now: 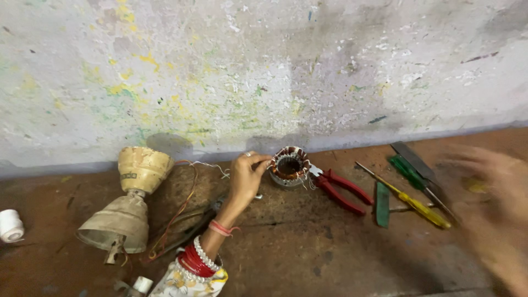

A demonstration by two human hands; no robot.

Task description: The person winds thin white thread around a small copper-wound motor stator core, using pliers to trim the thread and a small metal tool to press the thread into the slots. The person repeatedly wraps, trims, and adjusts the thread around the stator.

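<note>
Your left hand (247, 173) pinches the rim of one copper-wound stator (290, 165), which sits on the floor by the wall edge. Your right hand (495, 201) is blurred; I cannot tell its grip. Beside the stator lie one red-handled pliers (344, 190) and two screwdrivers (415, 202).

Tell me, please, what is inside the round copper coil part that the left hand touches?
The copper coil part has an open dark hole in its middle; nothing shows in it. The left hand covers its left side, so that part stays hidden. Red pliers lie beside it.
</note>
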